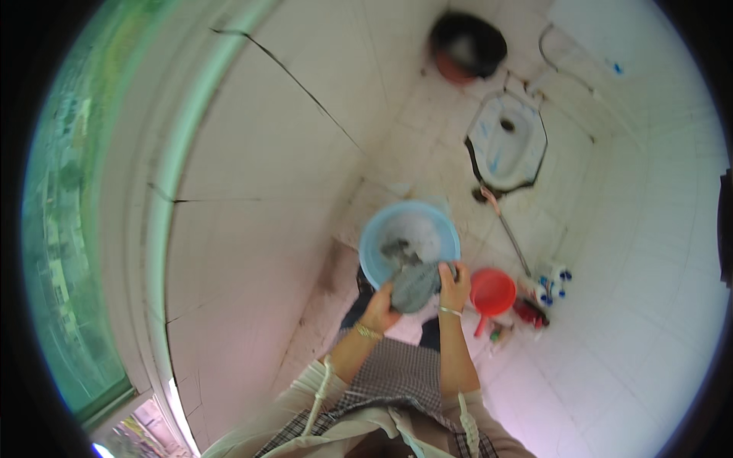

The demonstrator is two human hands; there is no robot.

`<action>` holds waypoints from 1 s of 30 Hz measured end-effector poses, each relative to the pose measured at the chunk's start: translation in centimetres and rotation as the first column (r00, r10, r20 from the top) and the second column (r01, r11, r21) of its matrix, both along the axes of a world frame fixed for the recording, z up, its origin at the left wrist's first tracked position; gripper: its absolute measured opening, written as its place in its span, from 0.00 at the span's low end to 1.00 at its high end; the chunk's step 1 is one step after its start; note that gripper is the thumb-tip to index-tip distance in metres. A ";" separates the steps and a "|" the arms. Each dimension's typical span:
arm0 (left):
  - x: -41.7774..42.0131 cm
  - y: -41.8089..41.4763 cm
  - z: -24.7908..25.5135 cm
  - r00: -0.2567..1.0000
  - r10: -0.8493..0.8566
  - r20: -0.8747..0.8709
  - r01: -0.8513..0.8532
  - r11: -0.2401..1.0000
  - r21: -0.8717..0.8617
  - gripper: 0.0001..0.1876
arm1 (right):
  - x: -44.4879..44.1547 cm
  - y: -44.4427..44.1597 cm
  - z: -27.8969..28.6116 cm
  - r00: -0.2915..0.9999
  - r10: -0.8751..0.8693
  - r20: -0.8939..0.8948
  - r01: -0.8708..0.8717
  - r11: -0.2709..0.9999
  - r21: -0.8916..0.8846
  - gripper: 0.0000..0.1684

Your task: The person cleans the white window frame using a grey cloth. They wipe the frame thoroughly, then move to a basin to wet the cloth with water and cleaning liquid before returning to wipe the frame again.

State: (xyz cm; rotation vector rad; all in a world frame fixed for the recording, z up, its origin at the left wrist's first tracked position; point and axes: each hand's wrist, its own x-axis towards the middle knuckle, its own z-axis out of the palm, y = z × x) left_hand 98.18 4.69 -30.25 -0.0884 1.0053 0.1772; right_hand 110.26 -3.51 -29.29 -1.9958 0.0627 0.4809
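Observation:
Between my hands is a bunched grey cloth [417, 288], held over the near rim of a light blue plastic basin [368, 243]. My left hand [379, 309] grips its left end, and my right hand [454, 281] has hold of the right end. Inside the basin lies whitish, foamy water [424, 232] with more dark grey fabric [399, 250] in it. The fabric's folds hide whether it joins the piece I hold.
A red plastic dipper [493, 292] stands right of the basin, near several white bottles with blue caps [547, 284]. Beyond are a long-handled tool [514, 243], a squat toilet [509, 140] and a black-lined bucket [467, 46]. A tiled wall [257, 240] and window [69, 217] run along the left.

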 end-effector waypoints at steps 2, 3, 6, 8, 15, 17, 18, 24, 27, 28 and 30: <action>0.5 -1.1 1.8 0.997 0.061 -0.054 -0.062 0.998 -0.005 0.17 | -0.8 -1.5 -4.7 0.938 -0.094 -0.333 0.197 0.937 0.290 0.17; 0.2 -1.2 2.7 0.996 0.072 0.060 -0.071 0.997 -0.015 0.17 | -1.2 -2.5 -6.6 0.872 -0.053 -0.486 0.270 0.880 0.390 0.20; -1.8 -2.1 3.3 0.979 0.145 0.142 -0.139 0.989 -0.053 0.18 | -1.8 -2.4 -4.5 0.499 0.331 -0.801 0.439 0.700 0.563 0.30; -1.7 -2.2 5.0 0.981 0.166 0.098 -0.160 0.985 -0.067 0.18 | -1.3 -2.1 -0.7 0.413 0.478 -0.775 0.405 0.666 0.626 0.34; -0.2 -2.8 8.7 0.961 -0.035 0.274 0.012 0.996 0.084 0.25 | 2.0 0.0 2.8 0.520 0.562 -0.644 0.098 0.709 0.698 0.29; 1.2 -3.3 6.1 0.923 -0.141 0.358 0.101 0.987 0.127 0.24 | 3.7 0.3 3.7 0.552 0.576 -0.602 -0.023 0.733 0.680 0.26; 1.8 -3.2 7.0 0.917 -0.196 0.348 0.143 0.975 0.172 0.22 | 4.6 0.5 4.1 0.586 0.594 -0.551 -0.105 0.730 0.675 0.25; 3.5 -1.7 4.6 0.892 -0.451 0.021 0.306 0.639 0.706 0.33 | 6.7 3.8 5.5 0.651 0.684 -0.329 -0.421 0.686 0.594 0.19; 4.5 -0.2 4.7 0.835 -0.425 -0.351 0.450 0.158 0.879 0.28 | 6.7 5.6 6.0 0.697 0.691 -0.189 -0.549 0.685 0.480 0.18; 5.0 -0.2 4.5 0.808 -0.372 -0.458 0.484 -0.025 0.875 0.27 | 6.5 5.8 6.2 0.723 0.679 -0.126 -0.587 0.701 0.405 0.19; 6.2 0.3 3.8 0.780 -0.219 -0.586 0.504 -0.335 0.796 0.24 | 6.2 7.5 6.5 0.710 0.691 0.136 -0.704 0.703 0.103 0.16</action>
